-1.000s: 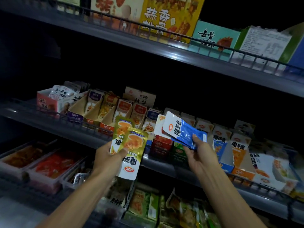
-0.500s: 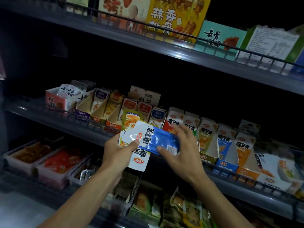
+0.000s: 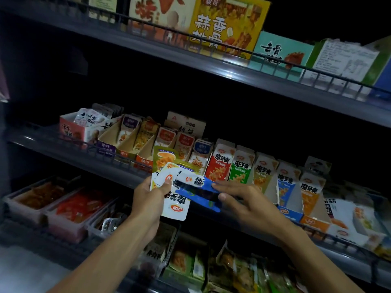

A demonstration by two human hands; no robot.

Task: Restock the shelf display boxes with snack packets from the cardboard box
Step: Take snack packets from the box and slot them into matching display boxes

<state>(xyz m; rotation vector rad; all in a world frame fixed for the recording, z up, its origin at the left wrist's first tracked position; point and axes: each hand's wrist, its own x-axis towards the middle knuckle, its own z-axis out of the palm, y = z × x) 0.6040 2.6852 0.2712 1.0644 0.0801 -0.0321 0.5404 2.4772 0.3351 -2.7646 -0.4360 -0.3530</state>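
Holding a fan of packets (image 3: 169, 193), the left hand (image 3: 151, 200) grips them with the thumb pressed across their faces; a green one stands at the back, white ones in front, the lowest hanging upside down. Across this fan lies a blue packet (image 3: 200, 192), blurred, its left end against the stack. The right hand (image 3: 245, 205) meets its right end with fingers (image 3: 224, 187) stretched along it; whether they pinch it or only touch I cannot tell.

Just behind the fan runs the middle shelf (image 3: 118, 172), a dark metal ledge with a low wire rail. On it, behind and right of the fan, stands a row of display boxes (image 3: 262, 172) with upright packets in red, green, orange and blue. Left of the fan sit more open boxes (image 3: 110, 138). Above the fan a top shelf (image 3: 243, 75) carries large cartons (image 3: 226, 26). Below the fan, a lower shelf holds clear trays (image 3: 69, 210) of red snacks and loose bags. The surroundings are dark. Both forearms reach up from the bottom edge, converging at the fan.
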